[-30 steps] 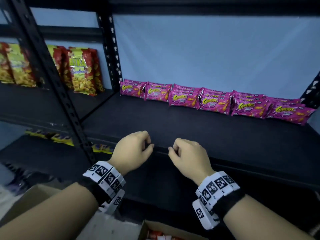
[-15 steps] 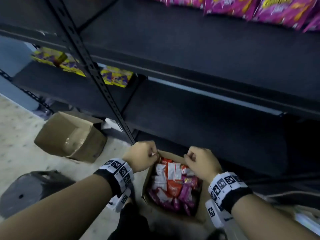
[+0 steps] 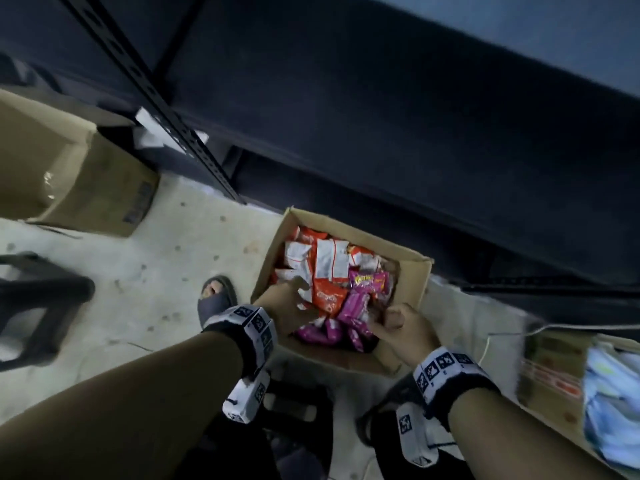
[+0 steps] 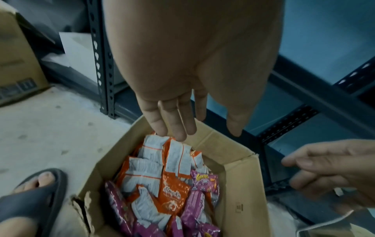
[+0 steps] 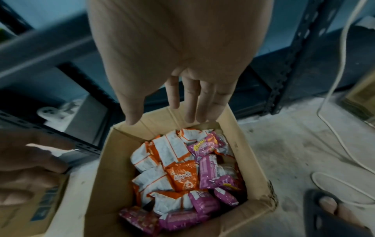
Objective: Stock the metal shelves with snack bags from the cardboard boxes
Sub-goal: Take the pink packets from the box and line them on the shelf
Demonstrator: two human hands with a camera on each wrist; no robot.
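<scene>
A: Head view: left hand [image 3: 289,311] and right hand [image 3: 403,329] hover with loose, empty fingers over the cardboard box [image 3: 412,282] of snack bags [image 3: 329,271].

B: Risk: slick bags could slip from a hasty grab.

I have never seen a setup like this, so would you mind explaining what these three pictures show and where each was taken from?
No machine here: a person wears three cameras. The head view looks down at both arms; each wrist view looks along one hand. The left hand and right hand reach with open fingers over an open cardboard box on the floor, holding nothing yet. Inside lie orange snack bags and pink snack bags. Dark metal shelves stand behind it, and a second cardboard box sits to the left.
</scene>
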